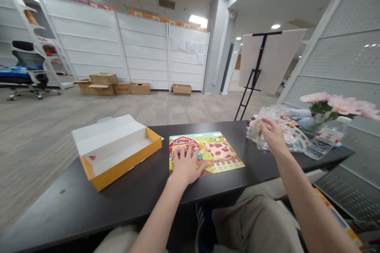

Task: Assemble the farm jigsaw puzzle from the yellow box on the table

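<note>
A colourful farm-scene board (pixel 221 150), with a red barn, a spotted cow and a white fence, lies flat on the dark table (pixel 139 197). My left hand (pixel 185 166) rests on its left part with the fingers spread, covering some of the picture. At the right, my right hand (pixel 273 136) is at a clear plastic bag (pixel 258 136) of printed pieces. Its fingers are drawn together against the bag's upper left side; the fingertips are partly hidden.
An open yellow box with a white inside (pixel 124 166) stands on the table's left. Beyond the bag are a clear plastic bottle (pixel 325 142) and pink flowers (pixel 344 102). A black easel (pixel 255 71) stands behind the table. Another yellow box (pixel 338 217) is low at the right.
</note>
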